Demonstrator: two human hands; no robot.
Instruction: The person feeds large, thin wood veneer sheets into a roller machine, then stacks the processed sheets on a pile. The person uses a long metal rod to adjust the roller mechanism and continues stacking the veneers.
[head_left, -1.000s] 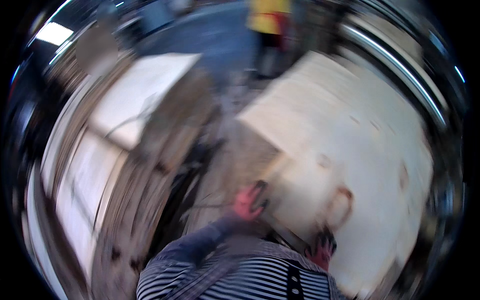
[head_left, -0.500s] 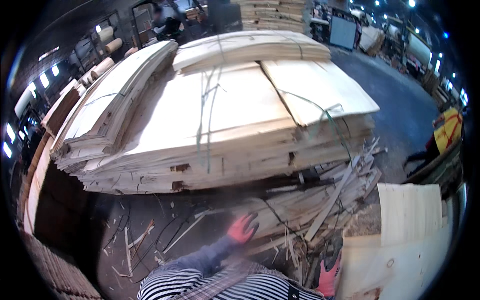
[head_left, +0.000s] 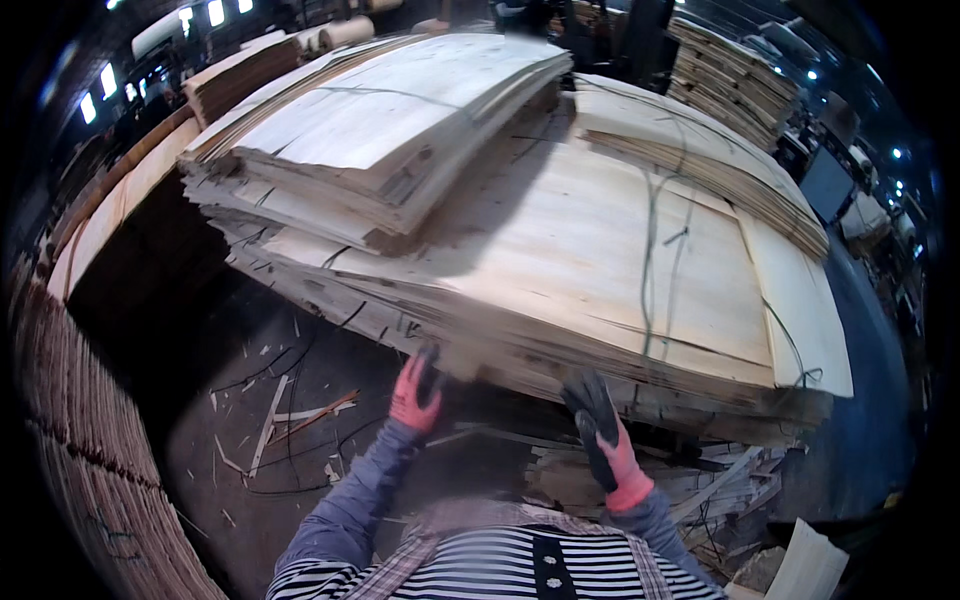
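My left hand (head_left: 415,393), in a red glove with dark fingers, is raised with its fingers apart. It is close to the front edge of a large stack of pale wood veneer sheets (head_left: 600,265); I cannot tell if it touches. My right hand (head_left: 608,440), gloved alike, is lifted before the same edge, fingers stretched out and nothing in it. Thin green cord (head_left: 650,240) crosses the stack's top. A smaller tied bundle of veneer sheets (head_left: 390,100) lies on its left part, another bundle (head_left: 690,140) along the far right.
Wood scraps and cord (head_left: 285,415) litter the dark floor below my left hand. A pile of broken veneer strips (head_left: 690,485) lies under the stack's right front. Upright veneer stacks (head_left: 90,390) stand at far left. A taller wood pile (head_left: 730,85) is behind.
My view has swung left. My left hand has risen to the stack's front edge. My right hand has left the loose sheets at the lower right and come up before the stack.
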